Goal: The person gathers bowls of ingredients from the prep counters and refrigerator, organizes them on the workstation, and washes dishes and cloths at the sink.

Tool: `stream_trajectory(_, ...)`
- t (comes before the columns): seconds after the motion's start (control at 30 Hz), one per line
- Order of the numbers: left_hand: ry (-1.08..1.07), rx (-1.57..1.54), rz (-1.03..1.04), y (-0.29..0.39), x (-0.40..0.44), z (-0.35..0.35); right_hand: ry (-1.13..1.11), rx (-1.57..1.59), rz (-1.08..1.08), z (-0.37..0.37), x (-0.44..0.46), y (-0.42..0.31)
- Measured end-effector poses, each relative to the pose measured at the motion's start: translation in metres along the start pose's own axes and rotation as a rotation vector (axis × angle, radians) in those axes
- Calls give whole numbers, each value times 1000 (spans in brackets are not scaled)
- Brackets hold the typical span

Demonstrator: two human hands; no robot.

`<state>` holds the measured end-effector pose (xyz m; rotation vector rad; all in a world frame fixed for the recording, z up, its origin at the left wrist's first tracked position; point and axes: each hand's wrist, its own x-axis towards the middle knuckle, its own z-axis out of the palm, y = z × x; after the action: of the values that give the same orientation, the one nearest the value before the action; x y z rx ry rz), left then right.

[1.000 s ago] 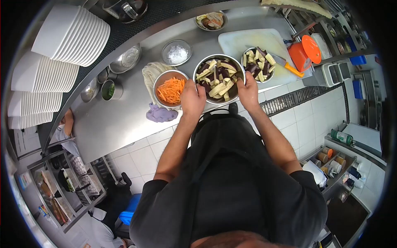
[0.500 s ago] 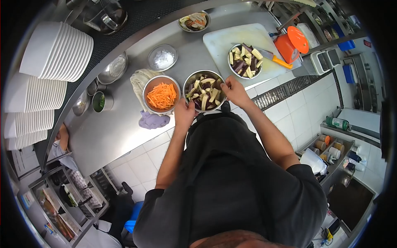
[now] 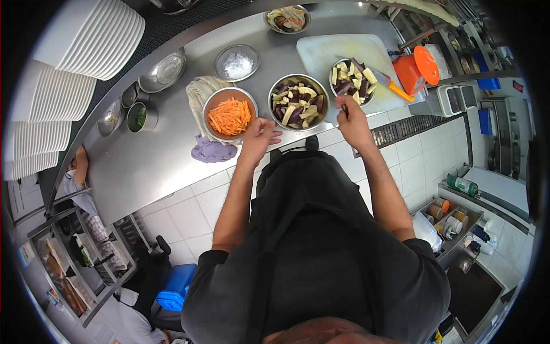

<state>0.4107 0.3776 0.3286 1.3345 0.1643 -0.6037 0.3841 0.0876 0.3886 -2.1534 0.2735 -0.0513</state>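
Note:
A steel bowl [image 3: 276,120] of cut eggplant [image 3: 299,105] stands near the counter's front edge, between my hands. My left hand [image 3: 259,139] is open, fingers spread, by the right front rim of a bowl [image 3: 207,107] heaped with carrot sticks [image 3: 230,116]. Just right of the middle eggplant bowl, my right hand [image 3: 353,125] is closed, with a small dark bit showing between its fingers that I cannot make out. It is just in front of a second bowl of eggplant pieces [image 3: 360,80], on the white cutting board [image 3: 321,49].
An orange-handled knife [image 3: 400,92] lies on the board beside an orange scale [image 3: 408,73]. Behind stand a dish of white powder [image 3: 238,63] and a bowl of mixed scraps [image 3: 287,20]. Cloths [image 3: 213,150] lie at left, under stacked white dishes [image 3: 94,37]. Another person's arm [image 3: 80,166] shows far left.
Both hands have let go of the middle eggplant bowl's rim. My right hand has moved right, close to the second bowl, and closed; my left hand has opened beside the carrot bowl.

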Motion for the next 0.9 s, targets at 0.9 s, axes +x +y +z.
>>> stream_trajectory(0.9, 49, 146, 36, 2, -17, -17, 491, 224, 396, -47, 53, 133)
